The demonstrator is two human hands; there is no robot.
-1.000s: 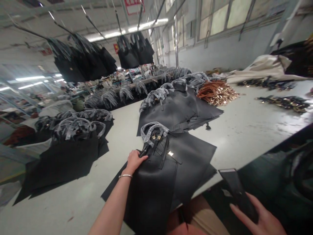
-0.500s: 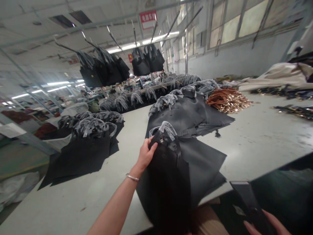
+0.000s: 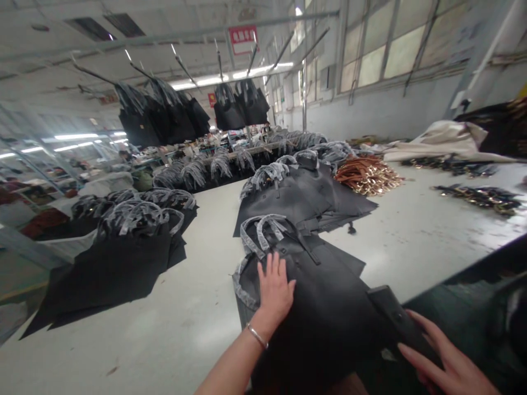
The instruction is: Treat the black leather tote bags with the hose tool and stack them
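Note:
A black tote bag (image 3: 325, 296) lies flat near the table's front edge, its handles (image 3: 263, 230) wrapped in clear film. My left hand (image 3: 274, 291) rests on the upper part of this bag, fingers spread and palm down. Lower right, my right hand (image 3: 440, 351) grips a flat, black, oblong object (image 3: 397, 318) with a small round mark on it; its exact kind is unclear. The far end of that object overlaps the bag's right side. Just beyond lies a pile of similar black bags (image 3: 284, 195).
Another stack of black bags (image 3: 119, 269) lies on the left of the pale table (image 3: 193, 312). Brown straps with gold-coloured clasps (image 3: 366, 173) are heaped at the back right, with dark straps (image 3: 477, 198) beyond. More bags (image 3: 160, 112) hang from an overhead rail.
My left hand has let go of the bag's top edge and now lies flat on the bag, which is spread out. My right hand has raised the black object to the bag's side.

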